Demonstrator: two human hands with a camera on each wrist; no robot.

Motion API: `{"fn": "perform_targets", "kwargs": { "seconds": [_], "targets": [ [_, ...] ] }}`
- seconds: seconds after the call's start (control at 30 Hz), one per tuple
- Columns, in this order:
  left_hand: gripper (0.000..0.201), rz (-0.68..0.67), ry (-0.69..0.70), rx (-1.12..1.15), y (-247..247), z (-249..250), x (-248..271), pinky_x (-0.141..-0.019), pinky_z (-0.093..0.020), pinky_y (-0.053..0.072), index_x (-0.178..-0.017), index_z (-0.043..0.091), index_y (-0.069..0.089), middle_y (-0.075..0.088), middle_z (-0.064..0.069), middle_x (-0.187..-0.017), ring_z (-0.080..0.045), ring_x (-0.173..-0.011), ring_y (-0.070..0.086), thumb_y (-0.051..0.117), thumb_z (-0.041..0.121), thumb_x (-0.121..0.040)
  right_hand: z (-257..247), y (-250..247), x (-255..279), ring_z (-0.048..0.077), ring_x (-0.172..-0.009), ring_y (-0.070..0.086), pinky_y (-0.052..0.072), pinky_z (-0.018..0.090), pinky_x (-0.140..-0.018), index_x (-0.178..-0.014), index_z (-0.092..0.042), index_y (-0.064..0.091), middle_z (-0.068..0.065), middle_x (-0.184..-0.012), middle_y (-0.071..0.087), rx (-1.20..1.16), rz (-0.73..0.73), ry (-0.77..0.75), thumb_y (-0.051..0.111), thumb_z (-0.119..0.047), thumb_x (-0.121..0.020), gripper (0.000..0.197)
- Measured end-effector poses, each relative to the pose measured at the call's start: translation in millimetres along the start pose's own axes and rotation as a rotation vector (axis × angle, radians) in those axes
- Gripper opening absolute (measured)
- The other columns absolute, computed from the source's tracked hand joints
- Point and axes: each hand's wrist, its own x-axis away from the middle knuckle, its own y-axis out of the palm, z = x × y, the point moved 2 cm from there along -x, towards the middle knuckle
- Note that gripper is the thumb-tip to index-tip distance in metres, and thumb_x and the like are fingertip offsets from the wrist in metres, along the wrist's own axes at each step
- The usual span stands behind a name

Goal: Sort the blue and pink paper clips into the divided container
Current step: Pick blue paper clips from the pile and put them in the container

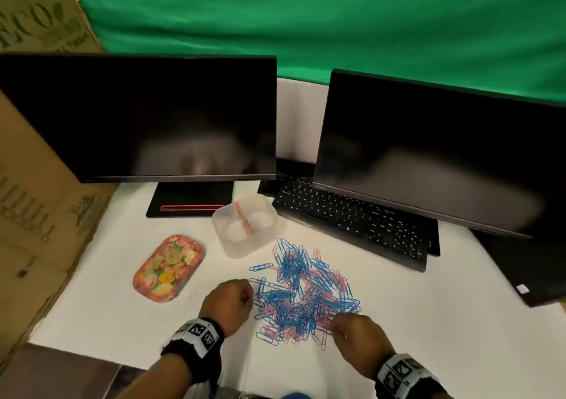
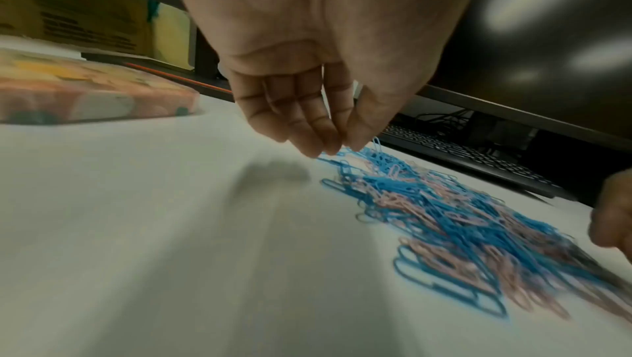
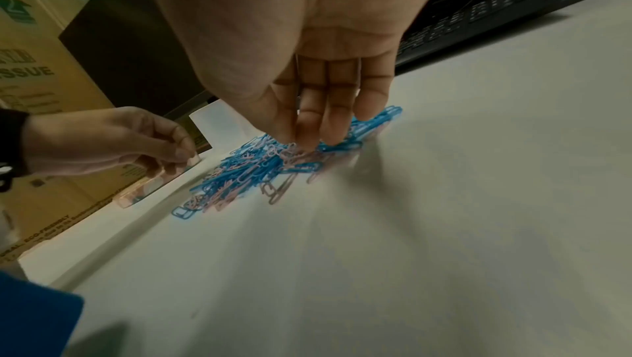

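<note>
- A white bench [image 1: 128, 276] is seen from above, with two dark monitors [image 1: 137, 116] and a black keyboard [image 1: 352, 218] along its far side.
- A mixed heap of blue and pink paper clips [image 1: 301, 291] is spread across the middle of the bench, tangled together, so single clips have to be teased out by colour.
- A translucent divided container [image 1: 245, 225] stands just beyond the heap, near the keyboard. Two compartments are formed by a central divider with pink markings. Both compartments appear empty, so the sorting is judged to be barely begun.
- A floral oval tray [image 1: 168, 268] lies to the left of the container, apart from the clips.
- The left hand [image 1: 228, 305] is held at the heap's left edge. In the left wrist view its fingertips [image 2: 316, 146] are drawn together with the thumb in a narrow grip, touching a blue clip at the edge; whether one is actually pinched cannot be told through the blur.
- The right hand [image 1: 356, 337] is lowered onto the heap's near right corner. Its fingers [image 3: 309, 130] point down into pink clips, close together; a firm hold cannot be confirmed.
- Each hand seems assigned to its own side, probably so one colour can be gathered per hand.
</note>
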Motion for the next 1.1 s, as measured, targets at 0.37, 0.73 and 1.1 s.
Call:
{"fn": "perform_targets", "kwargs": {
  "seconds": [0.37,0.73,1.1],
  "targets": [
    [0.023,-0.085,-0.14,-0.07,10.2,18.0,-45.9,-0.073,-0.028,0.048,-0.094,0.02,0.065,0.068,0.0,-0.099,-0.023,-0.092,0.063,0.059,0.04,-0.084,-39.4,-29.0,-67.9,0.015,-0.091,0.062,0.046,0.024,-0.076,-0.096,-0.026,0.065,-0.009,-0.099,0.067,0.057,-0.017,-0.162,0.047,-0.026,-0.088,0.02],
    [0.01,-0.074,-0.166,0.111,9.5,3.3,-43.6,-0.067,-0.03,0.05,-0.079,0.018,0.065,0.07,0.0,-0.085,-0.021,-0.081,0.064,0.059,0.024,-0.075,-112.6,-24.6,-153.7,0.025,-0.109,0.058,0.047,0.031,-0.091,-0.113,-0.02,0.063,0.003,-0.119,0.059,0.231,-0.102,-0.302,0.049,-0.019,-0.092,0.026],
    [0.043,-0.001,-0.197,0.39,10.9,-24.5,-26.3,-0.068,-0.021,0.043,-0.111,0.031,0.055,0.069,0.008,-0.075,-0.012,-0.075,0.062,0.065,0.012,-0.074,-124.2,4.0,-182.4,0.025,-0.11,0.056,0.049,0.03,-0.092,-0.123,-0.018,0.058,0.006,-0.121,0.057,0.206,-0.14,-0.348,0.053,-0.001,-0.088,0.04]
  ]
}}
